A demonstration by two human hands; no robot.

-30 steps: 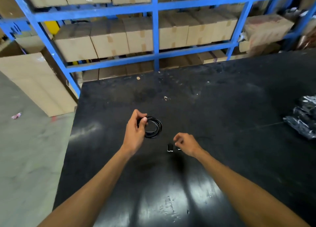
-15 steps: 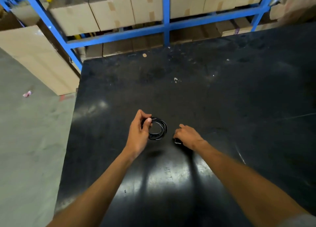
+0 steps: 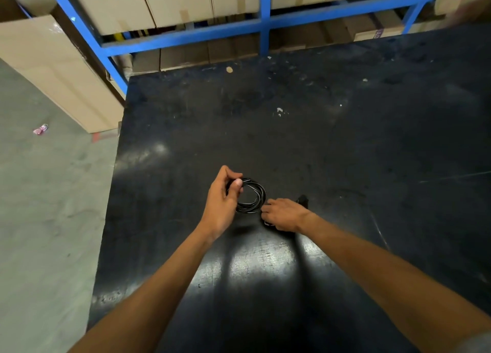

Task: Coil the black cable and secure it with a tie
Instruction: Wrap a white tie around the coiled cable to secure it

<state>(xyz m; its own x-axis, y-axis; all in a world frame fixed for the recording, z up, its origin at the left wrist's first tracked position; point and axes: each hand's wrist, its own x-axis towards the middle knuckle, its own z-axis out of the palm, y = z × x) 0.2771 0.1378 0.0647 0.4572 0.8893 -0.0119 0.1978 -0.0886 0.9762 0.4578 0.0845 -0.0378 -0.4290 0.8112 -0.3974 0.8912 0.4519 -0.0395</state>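
Observation:
The black cable (image 3: 255, 196) is wound into a small round coil just above the black table (image 3: 332, 145). My left hand (image 3: 224, 202) pinches the coil's left side between thumb and fingers. My right hand (image 3: 283, 214) lies at the coil's lower right, knuckles up, fingers curled over small black pieces on the table. One black end (image 3: 303, 199) pokes out behind that hand, and another dark bit (image 3: 269, 223) shows under it. What exactly the right fingers hold is hidden.
Blue shelving (image 3: 186, 37) with cardboard boxes (image 3: 170, 1) runs along the table's far edge. A large flat carton (image 3: 55, 68) leans at the left. The table's left edge drops to a grey concrete floor (image 3: 47, 219). Small white specks (image 3: 279, 110) dot the tabletop.
My right hand has moved left up against the coil and now covers the small black pieces. The left hand keeps its pinch on the coil. The camera has tilted further down.

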